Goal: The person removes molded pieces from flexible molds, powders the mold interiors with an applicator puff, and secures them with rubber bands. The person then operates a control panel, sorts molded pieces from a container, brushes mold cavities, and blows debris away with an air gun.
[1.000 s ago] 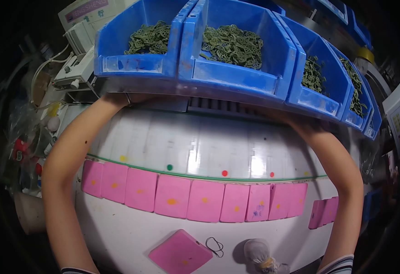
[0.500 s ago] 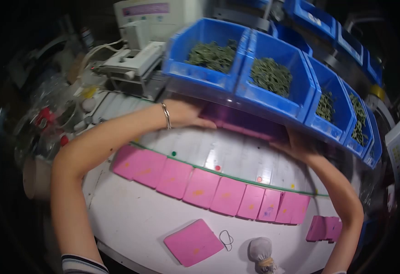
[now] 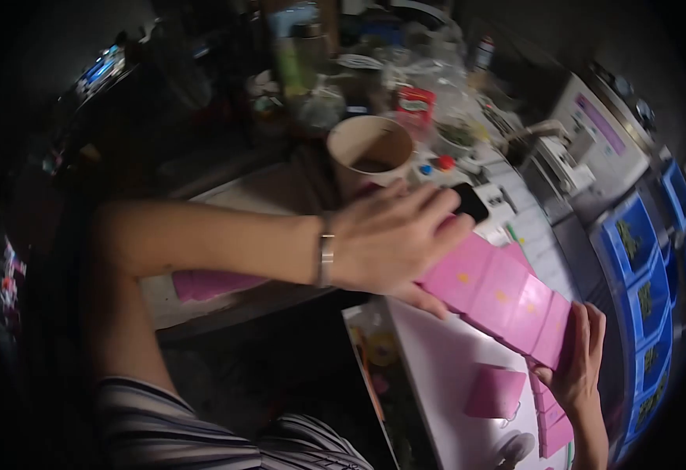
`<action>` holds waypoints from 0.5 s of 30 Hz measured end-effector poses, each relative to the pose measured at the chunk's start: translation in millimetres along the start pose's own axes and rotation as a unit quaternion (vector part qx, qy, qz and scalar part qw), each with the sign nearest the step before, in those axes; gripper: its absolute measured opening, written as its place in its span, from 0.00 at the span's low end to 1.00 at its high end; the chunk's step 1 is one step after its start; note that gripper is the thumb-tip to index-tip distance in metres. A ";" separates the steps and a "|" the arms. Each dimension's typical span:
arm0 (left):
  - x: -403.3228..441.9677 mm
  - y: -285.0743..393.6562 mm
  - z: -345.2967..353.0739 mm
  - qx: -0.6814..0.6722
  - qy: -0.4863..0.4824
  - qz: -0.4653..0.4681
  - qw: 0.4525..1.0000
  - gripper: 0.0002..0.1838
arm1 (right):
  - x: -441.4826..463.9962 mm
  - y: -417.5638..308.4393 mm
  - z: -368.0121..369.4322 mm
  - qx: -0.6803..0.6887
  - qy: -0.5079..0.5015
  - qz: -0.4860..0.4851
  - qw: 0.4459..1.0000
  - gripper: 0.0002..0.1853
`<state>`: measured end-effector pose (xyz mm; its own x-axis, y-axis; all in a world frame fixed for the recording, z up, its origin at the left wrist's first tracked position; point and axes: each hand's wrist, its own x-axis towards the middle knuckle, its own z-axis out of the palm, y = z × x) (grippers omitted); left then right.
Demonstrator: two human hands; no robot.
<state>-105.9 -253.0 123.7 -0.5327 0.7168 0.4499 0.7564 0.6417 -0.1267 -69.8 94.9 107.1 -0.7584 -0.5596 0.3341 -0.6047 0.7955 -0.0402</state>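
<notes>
A row of pink blocks (image 3: 503, 296) is held pressed end to end between my two hands, above the white table. My left hand (image 3: 394, 239), with a bracelet at the wrist, grips the upper left end. My right hand (image 3: 579, 362) wraps round the lower right end. Below the held row, a single pink block (image 3: 495, 392) lies on the white table (image 3: 437, 368). More pink blocks (image 3: 553, 431) stand in a line near the right edge of the table, partly hidden by my right hand.
A round bin (image 3: 370, 149) stands beyond my left hand. A dark phone-like object (image 3: 470, 202) lies near my fingers. Blue bins (image 3: 642, 301) line the right side. At the left, another pink piece (image 3: 217, 283) rests on a lower surface behind my forearm.
The view has swung to the left. Both hands have come out from beneath the blue bins, and the row of pink blocks between them is now lifted into the open.
</notes>
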 end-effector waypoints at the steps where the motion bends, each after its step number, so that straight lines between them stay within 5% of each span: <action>1: -28.1 -7.8 -21.4 0.004 0.000 -0.035 0.999 0.44 | 25.9 -18.2 2.7 0.018 0.014 -0.053 0.998 0.54; 8: -218.7 -32.1 -117.4 0.076 -0.060 -0.242 0.965 0.44 | 177.3 -169.2 60.8 0.103 0.069 -0.326 0.937 0.44; 15: -375.0 -52.8 -73.6 0.068 -0.081 -0.414 0.904 0.43 | 257.0 -271.7 196.3 0.138 0.030 -0.427 0.893 0.45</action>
<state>81.9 -575.8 26.7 -0.9517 -0.0006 0.3070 0.0257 0.9963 0.0816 -148.2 -310.7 19.0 0.0181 -0.9146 0.4039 -0.9996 -0.0084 0.0260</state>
